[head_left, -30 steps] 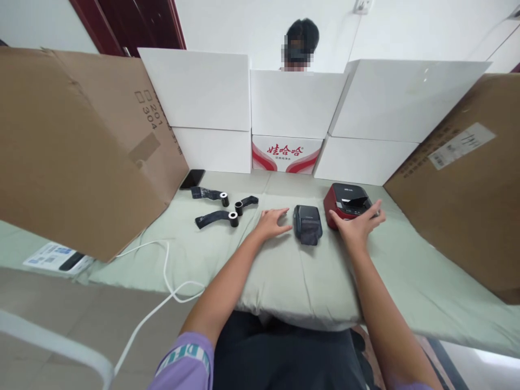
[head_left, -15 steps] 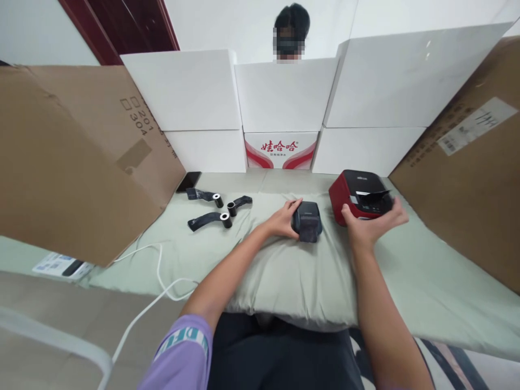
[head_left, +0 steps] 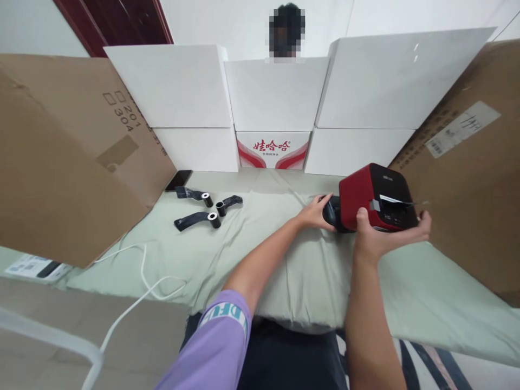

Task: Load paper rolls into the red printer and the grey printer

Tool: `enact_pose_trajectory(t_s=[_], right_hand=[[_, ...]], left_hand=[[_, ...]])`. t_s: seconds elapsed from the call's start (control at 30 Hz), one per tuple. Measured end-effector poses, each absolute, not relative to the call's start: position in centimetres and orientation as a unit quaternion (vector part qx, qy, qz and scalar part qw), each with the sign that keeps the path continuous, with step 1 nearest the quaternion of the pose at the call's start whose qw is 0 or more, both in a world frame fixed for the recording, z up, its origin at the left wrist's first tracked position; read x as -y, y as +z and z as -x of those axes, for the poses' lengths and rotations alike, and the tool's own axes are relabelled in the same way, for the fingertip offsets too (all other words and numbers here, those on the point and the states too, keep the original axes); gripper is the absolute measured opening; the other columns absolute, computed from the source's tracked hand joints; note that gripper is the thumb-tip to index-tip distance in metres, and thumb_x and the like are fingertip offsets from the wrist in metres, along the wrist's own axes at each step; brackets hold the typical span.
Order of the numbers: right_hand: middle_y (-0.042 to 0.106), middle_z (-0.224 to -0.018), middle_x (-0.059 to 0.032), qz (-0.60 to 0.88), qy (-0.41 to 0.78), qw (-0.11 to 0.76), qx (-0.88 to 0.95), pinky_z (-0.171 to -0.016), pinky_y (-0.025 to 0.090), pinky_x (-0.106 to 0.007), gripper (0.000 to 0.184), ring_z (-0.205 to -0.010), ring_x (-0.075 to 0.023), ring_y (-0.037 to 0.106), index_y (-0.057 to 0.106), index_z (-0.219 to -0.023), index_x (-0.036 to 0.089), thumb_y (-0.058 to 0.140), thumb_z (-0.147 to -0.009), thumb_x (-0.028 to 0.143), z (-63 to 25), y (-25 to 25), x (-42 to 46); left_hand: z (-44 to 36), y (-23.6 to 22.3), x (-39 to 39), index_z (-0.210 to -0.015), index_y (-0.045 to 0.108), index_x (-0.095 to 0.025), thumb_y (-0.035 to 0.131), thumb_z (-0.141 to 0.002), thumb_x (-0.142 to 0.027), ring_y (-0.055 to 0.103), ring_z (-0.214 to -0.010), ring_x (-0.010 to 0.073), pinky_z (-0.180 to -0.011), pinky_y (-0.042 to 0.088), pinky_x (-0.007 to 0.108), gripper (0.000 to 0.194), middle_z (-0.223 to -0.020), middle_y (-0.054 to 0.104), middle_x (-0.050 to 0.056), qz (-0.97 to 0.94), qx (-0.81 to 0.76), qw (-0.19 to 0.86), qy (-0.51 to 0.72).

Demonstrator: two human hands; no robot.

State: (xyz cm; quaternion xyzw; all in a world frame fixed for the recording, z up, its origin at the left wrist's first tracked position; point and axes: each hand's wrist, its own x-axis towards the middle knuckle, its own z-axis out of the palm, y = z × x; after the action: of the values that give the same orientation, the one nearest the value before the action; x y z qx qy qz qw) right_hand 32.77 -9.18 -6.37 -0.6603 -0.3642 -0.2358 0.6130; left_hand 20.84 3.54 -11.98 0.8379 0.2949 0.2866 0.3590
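My right hand grips a red-and-black boxy machine that looks like a small label printer, with a thin sheet sticking out of its slot. The machine is tilted, thumb on its near side and fingers round the right end. My left hand is closed on a small dark device, right up against the machine's left side. Much of that device is hidden behind the machine and my fingers. Left of my hands lie three short dark tubes, each with a dark strip trailing from it.
White boxes form a wall at the back, and a person's head shows above it. Brown cardboard panels stand on both sides. A phone lies at the back left. A white cable crosses the green cloth.
My left hand has moved right with the dark device, up to the machine. My right hand has shifted the machine slightly right and tilted it. The view has turned a little.
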Motion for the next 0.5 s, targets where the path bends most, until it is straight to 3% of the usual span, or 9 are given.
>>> enact_pose_trajectory(t_s=[0.1,0.27,0.33,0.43,0.5], right_hand=[[0.034,-0.136,-0.0213,0.658,-0.221,0.608,0.384,-0.110,0.035,-0.066,0.099,-0.131,-0.0429,0.038,0.021,-0.145,0.017,0.073,-0.067,0.050,-32.2,-6.4,9.2],[0.033,-0.137,-0.0206,0.643,-0.196,0.592,0.445,-0.110,0.032,-0.068,0.099,-0.132,-0.0431,0.036,0.023,-0.144,0.017,0.073,-0.066,0.051,-30.9,-6.3,9.6],[0.035,-0.136,-0.0199,0.633,-0.188,0.581,0.475,-0.109,0.034,-0.066,0.099,-0.131,-0.0421,0.037,0.026,-0.143,0.017,0.074,-0.064,0.053,-29.6,-5.9,10.0],[0.036,-0.135,-0.0193,0.610,-0.164,0.572,0.524,-0.111,0.034,-0.064,0.101,-0.132,-0.0404,0.037,0.029,-0.142,0.016,0.076,-0.062,0.056,-25.9,-5.2,10.9],[0.033,-0.137,-0.0192,0.597,-0.131,0.563,0.556,-0.111,0.034,-0.062,0.102,-0.134,-0.0396,0.036,0.028,-0.144,0.017,0.076,-0.064,0.058,-22.5,-5.0,11.5]], left_hand=[[-21.3,-12.3,-3.7,-0.160,0.021,-0.017,0.089,-0.048,-0.054,0.032,-0.148,0.0415,-0.122,0.030,0.050,0.136,-0.161,0.025,0.022,-0.867,-0.290,0.305,0.267],[-17.5,-11.9,-3.5,-0.161,0.015,-0.018,0.085,-0.057,-0.057,0.011,-0.156,0.0378,-0.126,0.005,0.057,0.131,-0.168,0.012,0.020,-0.879,-0.321,0.271,0.226],[-14.1,-11.4,-2.8,-0.160,0.019,-0.019,0.079,-0.069,-0.052,0.009,-0.157,0.0335,-0.127,0.008,0.053,0.115,-0.169,0.011,0.016,-0.841,-0.367,0.299,0.263],[-8.6,-10.5,-1.2,-0.155,0.034,-0.022,0.050,-0.094,-0.049,0.035,-0.151,0.0252,-0.124,0.027,0.044,0.069,-0.163,0.034,0.012,-0.713,-0.410,0.415,0.390],[-5.7,-9.9,0.1,-0.150,0.044,-0.022,0.039,-0.099,-0.050,0.041,-0.147,0.0241,-0.123,0.031,0.042,0.059,-0.158,0.044,0.010,-0.650,-0.370,0.475,0.463]])
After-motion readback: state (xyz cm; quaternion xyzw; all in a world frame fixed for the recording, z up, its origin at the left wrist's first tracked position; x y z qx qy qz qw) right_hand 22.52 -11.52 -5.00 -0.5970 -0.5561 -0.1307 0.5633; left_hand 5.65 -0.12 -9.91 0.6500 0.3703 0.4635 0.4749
